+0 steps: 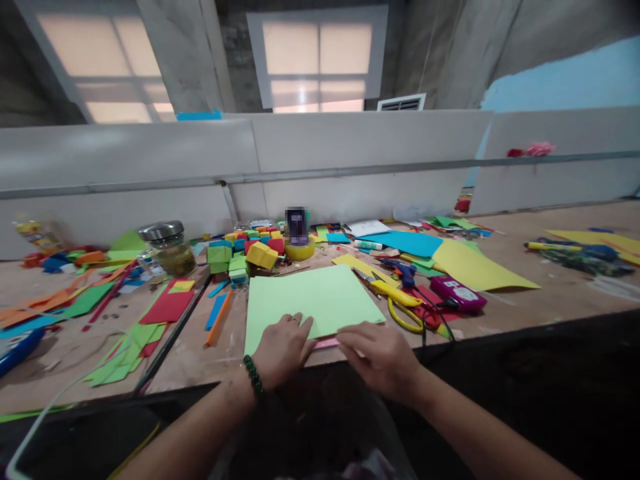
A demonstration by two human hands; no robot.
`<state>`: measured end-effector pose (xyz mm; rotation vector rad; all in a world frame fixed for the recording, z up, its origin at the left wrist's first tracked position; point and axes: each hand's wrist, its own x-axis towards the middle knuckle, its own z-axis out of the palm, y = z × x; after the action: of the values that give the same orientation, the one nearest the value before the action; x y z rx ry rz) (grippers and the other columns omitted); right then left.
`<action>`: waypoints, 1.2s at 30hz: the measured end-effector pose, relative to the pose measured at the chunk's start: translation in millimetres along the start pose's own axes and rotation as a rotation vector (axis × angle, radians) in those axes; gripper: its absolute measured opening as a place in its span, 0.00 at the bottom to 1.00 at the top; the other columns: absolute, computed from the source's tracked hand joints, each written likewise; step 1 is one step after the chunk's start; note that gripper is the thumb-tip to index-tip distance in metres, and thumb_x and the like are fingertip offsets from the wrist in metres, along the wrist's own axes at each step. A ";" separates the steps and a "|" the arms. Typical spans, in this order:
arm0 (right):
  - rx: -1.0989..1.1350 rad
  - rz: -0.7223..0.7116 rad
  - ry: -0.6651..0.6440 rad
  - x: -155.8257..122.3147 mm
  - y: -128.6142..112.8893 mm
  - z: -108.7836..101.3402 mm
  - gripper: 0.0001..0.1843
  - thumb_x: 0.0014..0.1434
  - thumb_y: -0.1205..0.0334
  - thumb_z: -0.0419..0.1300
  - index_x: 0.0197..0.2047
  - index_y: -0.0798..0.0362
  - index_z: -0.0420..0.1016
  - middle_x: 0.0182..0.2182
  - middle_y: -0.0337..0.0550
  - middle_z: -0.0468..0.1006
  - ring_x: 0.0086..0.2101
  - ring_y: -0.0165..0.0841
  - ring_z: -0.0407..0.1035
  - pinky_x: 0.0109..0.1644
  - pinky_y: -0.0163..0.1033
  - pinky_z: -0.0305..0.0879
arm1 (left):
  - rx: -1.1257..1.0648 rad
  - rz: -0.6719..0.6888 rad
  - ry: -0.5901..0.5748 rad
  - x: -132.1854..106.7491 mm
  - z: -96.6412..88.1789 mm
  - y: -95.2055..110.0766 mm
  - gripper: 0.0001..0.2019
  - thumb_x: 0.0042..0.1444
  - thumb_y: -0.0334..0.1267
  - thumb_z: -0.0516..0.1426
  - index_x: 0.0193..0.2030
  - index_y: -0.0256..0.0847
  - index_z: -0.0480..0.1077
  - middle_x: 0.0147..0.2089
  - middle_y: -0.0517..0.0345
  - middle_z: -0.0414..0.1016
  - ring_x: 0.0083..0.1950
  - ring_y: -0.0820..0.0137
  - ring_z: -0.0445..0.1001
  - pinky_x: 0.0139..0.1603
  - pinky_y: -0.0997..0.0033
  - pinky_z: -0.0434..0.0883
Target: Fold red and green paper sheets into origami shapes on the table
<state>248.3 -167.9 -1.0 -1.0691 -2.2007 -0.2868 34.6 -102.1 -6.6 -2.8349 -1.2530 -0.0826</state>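
Observation:
A light green sheet of paper (310,297) lies on the table in front of me. My left hand (285,343) rests on its near part with fingers spread and pressing down; a green bead bracelet circles the wrist. At the sheet's near right edge, my right hand (377,353) has its fingers bent and closed on the paper's border; the thumb's grip is partly hidden. Between the hands, a narrow pink strip (327,343) shows from under the sheet's near edge. Yellow-handled scissors (400,297) lie just right of the sheet.
Right of the scissors are a blue glue gun (400,272) and a magenta box (457,295) with a dark cord. Folded paper cubes (263,255) and a lidded glass jar (170,250) stand behind left. Orange (219,320) and blue strips lie left. A low white partition (360,143) closes the back.

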 end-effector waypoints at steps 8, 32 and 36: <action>-0.152 0.224 -0.377 27.1 25.1 -3.5 0.32 0.66 0.47 0.50 0.68 0.52 0.58 0.68 0.54 0.53 0.67 0.48 0.45 0.67 0.61 0.43 | -0.160 -0.032 -0.005 31.3 -4.4 -26.8 0.31 0.65 0.58 0.41 0.71 0.51 0.49 0.74 0.43 0.45 0.73 0.48 0.42 0.64 0.32 0.46; -0.206 0.276 -0.011 4.9 42.9 2.7 0.30 0.66 0.48 0.49 0.66 0.53 0.62 0.67 0.54 0.57 0.66 0.48 0.49 0.64 0.59 0.54 | -0.227 0.064 -0.080 49.2 -19.3 -43.5 0.43 0.56 0.70 0.43 0.72 0.49 0.43 0.75 0.41 0.36 0.74 0.47 0.36 0.67 0.33 0.41; -0.230 0.431 -0.430 11.1 43.9 19.3 0.33 0.64 0.44 0.50 0.66 0.53 0.63 0.67 0.56 0.56 0.65 0.53 0.50 0.64 0.64 0.51 | -0.240 0.053 -0.223 53.8 10.6 -44.7 0.47 0.51 0.74 0.44 0.72 0.51 0.42 0.75 0.41 0.33 0.74 0.44 0.33 0.65 0.30 0.39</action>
<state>267.7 -124.1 -12.2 -1.8382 -2.2561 -0.1239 38.0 -31.7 -13.0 -3.1559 -1.2850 0.0937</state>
